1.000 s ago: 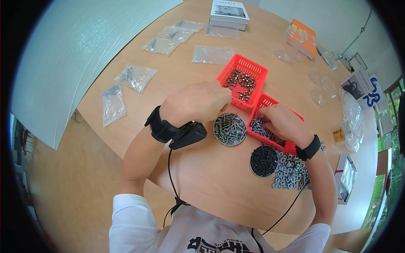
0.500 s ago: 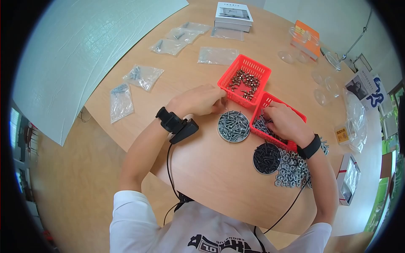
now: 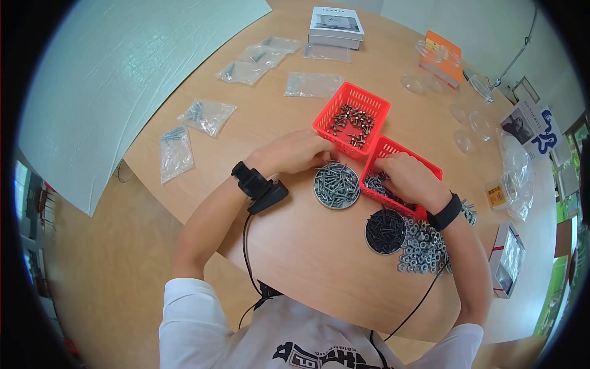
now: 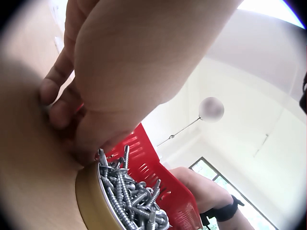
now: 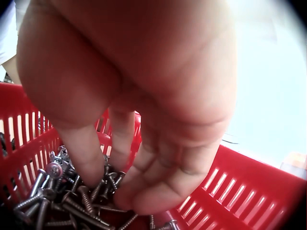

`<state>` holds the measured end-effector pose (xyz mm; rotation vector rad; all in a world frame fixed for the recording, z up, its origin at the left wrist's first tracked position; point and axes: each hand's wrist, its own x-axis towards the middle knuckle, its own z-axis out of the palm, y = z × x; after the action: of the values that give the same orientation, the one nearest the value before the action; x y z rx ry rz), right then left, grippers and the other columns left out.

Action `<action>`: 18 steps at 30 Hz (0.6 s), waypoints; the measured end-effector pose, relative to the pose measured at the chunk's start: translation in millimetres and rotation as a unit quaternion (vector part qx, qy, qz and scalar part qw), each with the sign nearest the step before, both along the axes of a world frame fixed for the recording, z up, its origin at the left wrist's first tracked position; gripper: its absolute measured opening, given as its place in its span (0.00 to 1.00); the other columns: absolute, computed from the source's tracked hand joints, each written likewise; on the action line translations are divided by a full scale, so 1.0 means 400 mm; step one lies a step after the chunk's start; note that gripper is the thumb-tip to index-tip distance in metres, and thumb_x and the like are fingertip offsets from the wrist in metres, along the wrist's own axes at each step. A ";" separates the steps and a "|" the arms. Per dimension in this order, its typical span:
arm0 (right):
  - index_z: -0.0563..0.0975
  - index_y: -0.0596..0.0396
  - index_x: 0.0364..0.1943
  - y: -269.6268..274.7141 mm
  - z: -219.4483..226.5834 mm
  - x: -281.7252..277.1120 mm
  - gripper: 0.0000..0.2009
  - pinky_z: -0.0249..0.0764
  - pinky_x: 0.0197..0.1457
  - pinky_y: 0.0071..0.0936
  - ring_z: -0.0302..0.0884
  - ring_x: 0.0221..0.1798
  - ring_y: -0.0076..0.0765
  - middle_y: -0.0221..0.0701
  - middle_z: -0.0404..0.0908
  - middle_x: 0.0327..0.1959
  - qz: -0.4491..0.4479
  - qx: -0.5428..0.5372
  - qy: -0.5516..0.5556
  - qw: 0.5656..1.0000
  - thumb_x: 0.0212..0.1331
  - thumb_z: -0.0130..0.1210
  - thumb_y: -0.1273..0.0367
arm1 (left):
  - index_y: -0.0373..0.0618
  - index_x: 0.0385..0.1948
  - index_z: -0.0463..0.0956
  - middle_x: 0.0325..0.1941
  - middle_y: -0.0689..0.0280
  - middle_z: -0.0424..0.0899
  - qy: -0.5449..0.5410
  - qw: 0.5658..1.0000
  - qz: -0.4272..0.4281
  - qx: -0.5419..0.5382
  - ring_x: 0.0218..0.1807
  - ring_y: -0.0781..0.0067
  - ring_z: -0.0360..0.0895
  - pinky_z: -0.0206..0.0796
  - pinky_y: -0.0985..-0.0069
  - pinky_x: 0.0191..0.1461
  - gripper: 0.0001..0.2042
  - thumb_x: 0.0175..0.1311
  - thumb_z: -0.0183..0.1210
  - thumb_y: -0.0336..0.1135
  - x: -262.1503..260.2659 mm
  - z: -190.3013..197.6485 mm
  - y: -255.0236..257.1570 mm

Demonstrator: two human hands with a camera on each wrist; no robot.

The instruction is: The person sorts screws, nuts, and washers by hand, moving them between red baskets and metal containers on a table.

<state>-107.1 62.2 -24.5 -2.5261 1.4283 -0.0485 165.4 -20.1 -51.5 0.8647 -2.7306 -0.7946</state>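
Note:
My left hand (image 3: 300, 152) is low over the table, just behind a round tin (image 4: 88, 196) of silver screws (image 3: 337, 186). Its fingers bend down toward the tabletop, with a small silvery glint at one fingertip in the left wrist view; I cannot tell whether they pinch a screw. My right hand (image 3: 410, 178) reaches into the nearer red basket (image 5: 240, 187). Thumb and fingers point down, apart, with their tips among loose silver screws (image 5: 62, 201). Against that basket stands another red basket (image 3: 324, 120), which holds bronze-coloured screws (image 3: 356, 120).
A round dish of black screws (image 3: 385, 232) and a spread of metal nuts (image 3: 423, 249) lie near the right forearm. Plastic bags (image 3: 176, 157) with screws lie at left. Books (image 3: 336, 27) stand at the back; clear plastic dishes (image 3: 480, 126) are at right.
My left hand drew back from beside the far basket, then dipped slightly by the tin. A screw visible beneath its fingers half a second ago is obscured. The right hand stays inside the near basket.

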 end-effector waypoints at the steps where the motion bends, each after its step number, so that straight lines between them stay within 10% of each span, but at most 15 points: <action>1: 0.80 0.59 0.41 -0.001 0.006 0.005 0.10 0.77 0.52 0.48 0.81 0.48 0.54 0.46 0.84 0.39 -0.003 0.009 0.001 1.000 0.53 0.58 0.78 | 0.40 0.41 0.82 0.41 0.58 0.85 0.007 1.000 -0.004 -0.012 0.48 0.54 0.81 0.72 0.62 0.55 0.08 0.60 0.63 0.24 0.000 -0.002 0.000; 18: 0.79 0.59 0.34 -0.001 0.013 -0.008 0.06 0.76 0.46 0.50 0.82 0.43 0.56 0.45 0.84 0.33 -0.019 0.020 -0.032 0.999 0.51 0.56 0.78 | 0.41 0.44 0.83 0.41 0.55 0.84 0.006 0.997 -0.050 -0.050 0.48 0.54 0.80 0.72 0.61 0.53 0.10 0.61 0.60 0.25 0.001 -0.005 0.001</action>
<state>-110.2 61.7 -19.2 -2.4414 1.4391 -0.1054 165.7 -19.6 -53.4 0.7051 -2.7947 -0.6709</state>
